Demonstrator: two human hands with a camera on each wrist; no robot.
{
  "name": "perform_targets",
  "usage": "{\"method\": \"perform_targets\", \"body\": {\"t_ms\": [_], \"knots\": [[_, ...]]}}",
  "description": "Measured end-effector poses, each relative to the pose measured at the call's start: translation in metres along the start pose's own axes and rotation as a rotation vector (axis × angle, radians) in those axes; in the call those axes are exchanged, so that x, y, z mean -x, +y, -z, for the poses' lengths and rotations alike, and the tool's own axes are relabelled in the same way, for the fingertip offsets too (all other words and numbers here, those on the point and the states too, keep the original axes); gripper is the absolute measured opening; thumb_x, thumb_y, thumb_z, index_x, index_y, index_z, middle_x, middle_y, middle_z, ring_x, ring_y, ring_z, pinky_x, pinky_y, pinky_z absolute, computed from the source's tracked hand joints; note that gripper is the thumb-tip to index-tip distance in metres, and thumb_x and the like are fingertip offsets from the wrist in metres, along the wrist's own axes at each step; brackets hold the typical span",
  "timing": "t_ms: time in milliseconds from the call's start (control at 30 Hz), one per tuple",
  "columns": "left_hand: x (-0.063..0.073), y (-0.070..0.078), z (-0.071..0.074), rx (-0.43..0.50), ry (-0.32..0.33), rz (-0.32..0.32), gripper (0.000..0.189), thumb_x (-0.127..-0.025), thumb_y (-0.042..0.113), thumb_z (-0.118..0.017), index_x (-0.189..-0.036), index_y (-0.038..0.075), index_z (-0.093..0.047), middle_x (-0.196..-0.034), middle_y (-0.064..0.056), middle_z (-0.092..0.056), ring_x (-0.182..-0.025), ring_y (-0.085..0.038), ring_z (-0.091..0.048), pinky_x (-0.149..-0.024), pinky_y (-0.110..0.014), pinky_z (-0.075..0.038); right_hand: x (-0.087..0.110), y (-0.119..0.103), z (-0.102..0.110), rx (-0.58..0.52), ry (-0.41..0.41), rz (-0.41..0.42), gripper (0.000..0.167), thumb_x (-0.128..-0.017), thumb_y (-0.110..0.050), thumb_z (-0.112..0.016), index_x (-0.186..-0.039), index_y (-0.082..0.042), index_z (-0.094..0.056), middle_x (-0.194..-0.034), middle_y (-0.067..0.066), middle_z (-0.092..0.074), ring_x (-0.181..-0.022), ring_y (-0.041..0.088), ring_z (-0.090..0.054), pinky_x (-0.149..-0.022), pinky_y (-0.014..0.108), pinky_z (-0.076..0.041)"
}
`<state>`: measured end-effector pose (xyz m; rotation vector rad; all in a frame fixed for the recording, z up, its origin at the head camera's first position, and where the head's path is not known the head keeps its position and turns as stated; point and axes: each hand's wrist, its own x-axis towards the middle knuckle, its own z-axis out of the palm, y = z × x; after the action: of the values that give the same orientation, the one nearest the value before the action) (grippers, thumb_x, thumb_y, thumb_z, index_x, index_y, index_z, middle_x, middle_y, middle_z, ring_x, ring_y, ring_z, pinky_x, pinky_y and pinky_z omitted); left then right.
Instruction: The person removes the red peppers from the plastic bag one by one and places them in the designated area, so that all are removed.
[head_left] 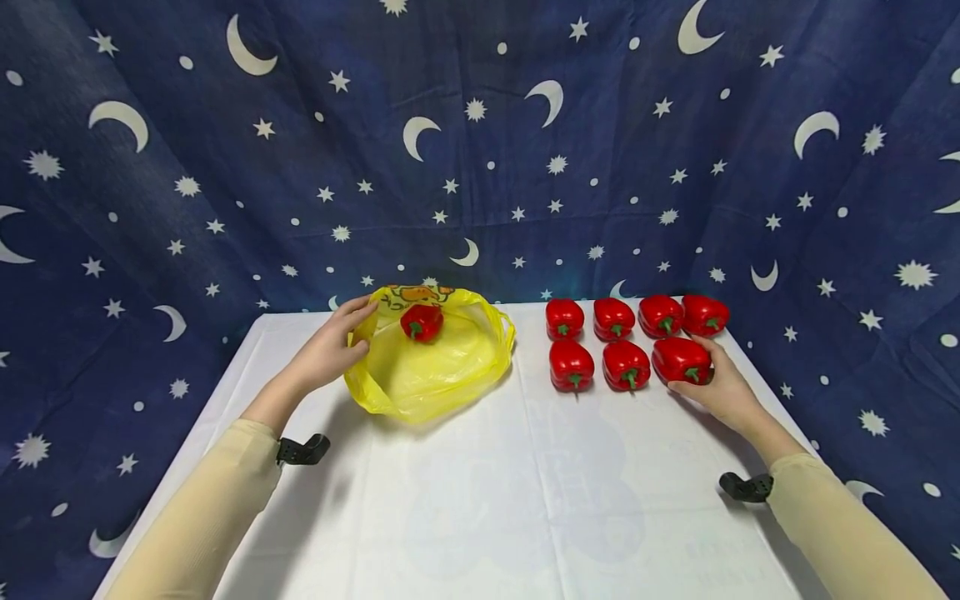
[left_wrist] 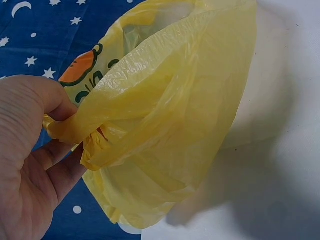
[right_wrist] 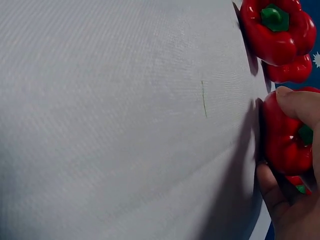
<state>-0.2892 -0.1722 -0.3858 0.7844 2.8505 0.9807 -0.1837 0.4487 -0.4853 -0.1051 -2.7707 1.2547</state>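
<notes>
My left hand (head_left: 330, 346) pinches the left rim of a yellow plastic bag (head_left: 427, 383), whose mouth faces up toward me. One red bell pepper (head_left: 422, 322) with a green stem lies inside the bag. In the left wrist view, the bag's edge (left_wrist: 95, 140) is bunched between the thumb and fingers. On the right, my right hand (head_left: 720, 387) grips a red bell pepper (head_left: 678, 360) at the near right end of two rows. The right wrist view has the thumb on one side of this pepper (right_wrist: 287, 142) and fingers on the other.
Several more red peppers stand in the rows, among them one beside the held pepper (head_left: 626, 367) and one at the far right corner (head_left: 705, 315). A white cloth covers the table (head_left: 465, 508). Behind it hangs a blue curtain (head_left: 480, 150) with moons and stars.
</notes>
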Motion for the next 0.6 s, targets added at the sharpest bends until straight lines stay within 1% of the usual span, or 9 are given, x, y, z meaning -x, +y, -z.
{"method": "perform_targets", "body": {"t_ms": [167,333,500,600], "knots": [[-0.0006,-0.002,0.0012,-0.006,0.005,-0.011,0.067,-0.097,0.005,-0.058,-0.159,0.004,-0.034,-0.166,-0.013,-0.023,-0.148,-0.038,-0.031,-0.114,-0.058,-0.031,0.001,-0.0034,-0.0003,0.069,0.003,0.014,0.108,-0.085,-0.02,-0.084,-0.16,0.004,-0.011,-0.153,0.041,-0.025,-0.135,0.061,-0.029,-0.103,0.075,-0.03],[-0.0005,-0.003,0.0022,0.001,-0.002,-0.014,0.067,-0.097,0.005,-0.057,-0.159,0.004,-0.034,-0.167,-0.012,-0.022,-0.148,-0.038,-0.03,-0.115,-0.058,-0.03,0.0028,-0.0035,-0.0011,0.118,0.018,-0.02,0.109,-0.085,-0.024,-0.084,-0.162,0.001,-0.01,-0.151,0.042,-0.024,-0.135,0.062,-0.028,-0.101,0.076,-0.031],[-0.0006,-0.0028,0.0027,0.006,-0.005,-0.017,0.067,-0.097,0.005,-0.057,-0.159,0.004,-0.034,-0.167,-0.012,-0.022,-0.148,-0.037,-0.031,-0.114,-0.057,-0.032,0.0027,-0.003,0.0009,0.128,0.011,-0.034,0.116,-0.084,-0.029,-0.085,-0.164,-0.004,-0.004,-0.154,0.042,-0.02,-0.136,0.064,-0.026,-0.1,0.075,-0.033],[-0.0014,-0.0023,0.0028,0.005,-0.002,-0.02,0.067,-0.097,0.005,-0.057,-0.159,0.004,-0.034,-0.166,-0.012,-0.022,-0.147,-0.037,-0.032,-0.114,-0.057,-0.032,0.0048,-0.0061,0.0062,0.13,0.01,-0.029,0.116,-0.087,-0.035,-0.083,-0.164,-0.003,-0.002,-0.153,0.042,-0.02,-0.133,0.063,-0.031,-0.098,0.073,-0.037]]}}
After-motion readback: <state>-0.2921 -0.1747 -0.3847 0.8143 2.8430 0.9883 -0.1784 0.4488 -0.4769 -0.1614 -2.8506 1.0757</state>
